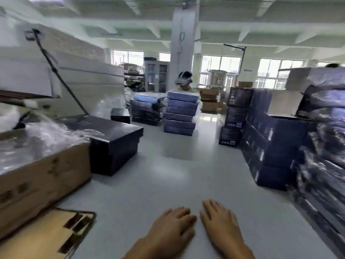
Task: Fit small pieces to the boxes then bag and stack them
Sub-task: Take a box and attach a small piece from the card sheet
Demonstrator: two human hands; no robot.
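Over on the left, a black lidded box (115, 141) sits on the counter (168, 184) beside a cardboard carton (43, 176) w/ plastic bags (46, 139). Prob light but stiff, so grip the side walls (lid might lift off). Left hand (168, 227) and right hand (220, 225) are flat, empty, palms down near the front edge.

I see through one head-worn wide-angle camera only. It faces forward across the floor (168, 165), hands near the bottom edge.
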